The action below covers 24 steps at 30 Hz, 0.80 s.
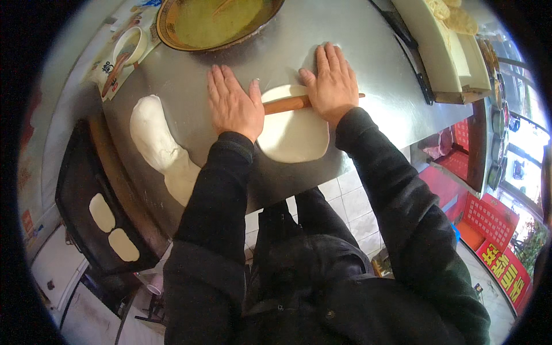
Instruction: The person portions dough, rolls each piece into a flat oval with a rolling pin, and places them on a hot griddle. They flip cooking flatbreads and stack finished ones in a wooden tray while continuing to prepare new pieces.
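Observation:
A flat sheet of dough (295,136) lies on the metal table (181,77) in front of me. Across its upper part runs a wooden rolling pin (286,105). My left hand (235,103) rests palm down over the pin's left end, fingers extended. My right hand (334,84) lies flat over the pin near its right end, whose thin tip shows beyond the wrist. The thumbs point towards each other. To the left of my left hand, a long thick piece of dough (151,129) stretches towards the table's near edge, partly hidden by my left sleeve.
A large bowl of yellowish liquid (215,23) stands at the far edge. Left of it is a small bowl (140,47) with a wooden-handled brush. Two flat dough pieces (102,212) lie on a dark griddle (77,181) at left. A box of breads (435,69) stands at right.

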Tool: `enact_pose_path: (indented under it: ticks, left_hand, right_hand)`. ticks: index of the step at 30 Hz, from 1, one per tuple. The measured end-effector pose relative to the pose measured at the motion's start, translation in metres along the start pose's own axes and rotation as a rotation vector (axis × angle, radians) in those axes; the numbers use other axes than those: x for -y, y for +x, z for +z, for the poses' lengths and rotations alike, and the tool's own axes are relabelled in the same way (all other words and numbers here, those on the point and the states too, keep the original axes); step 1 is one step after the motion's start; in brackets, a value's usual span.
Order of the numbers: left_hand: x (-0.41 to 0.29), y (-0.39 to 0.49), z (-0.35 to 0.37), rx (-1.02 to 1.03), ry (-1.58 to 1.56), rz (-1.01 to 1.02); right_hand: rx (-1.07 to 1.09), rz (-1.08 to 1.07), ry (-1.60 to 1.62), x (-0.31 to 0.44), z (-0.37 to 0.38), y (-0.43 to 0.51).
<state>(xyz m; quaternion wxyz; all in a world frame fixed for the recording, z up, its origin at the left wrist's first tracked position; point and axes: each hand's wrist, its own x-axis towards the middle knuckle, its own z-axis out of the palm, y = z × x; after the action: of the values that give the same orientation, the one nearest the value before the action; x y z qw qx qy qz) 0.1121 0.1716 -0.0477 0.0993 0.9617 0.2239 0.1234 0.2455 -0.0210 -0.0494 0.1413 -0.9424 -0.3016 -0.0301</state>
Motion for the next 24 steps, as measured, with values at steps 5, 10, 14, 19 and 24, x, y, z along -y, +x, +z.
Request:
enact_pose_path:
  ticks: [5, 10, 14, 19, 24]
  left_hand:
    - [-0.012, -0.115, -0.045, 0.205, -0.197, 0.162]
    - [-0.016, -0.175, -0.078, 0.302, -0.298, 0.245]
    - [-0.018, -0.097, -0.068, 0.181, -0.271, 0.184]
    - [0.0, 0.05, -0.009, 0.027, -0.032, 0.047]
    - [-0.024, -0.021, -0.03, 0.011, -0.007, 0.001]
  right_hand:
    - [0.2, -0.025, 0.181, 0.021, -0.052, -0.114]
    - [0.222, -0.013, 0.283, 0.012, -0.084, -0.177]
    - [0.031, -0.155, 0.484, -0.006, -0.063, -0.106]
    - [-0.188, -0.08, -0.007, -0.009, -0.004, 0.04]
    - [0.081, -0.082, 0.077, -0.004, -0.03, -0.042]
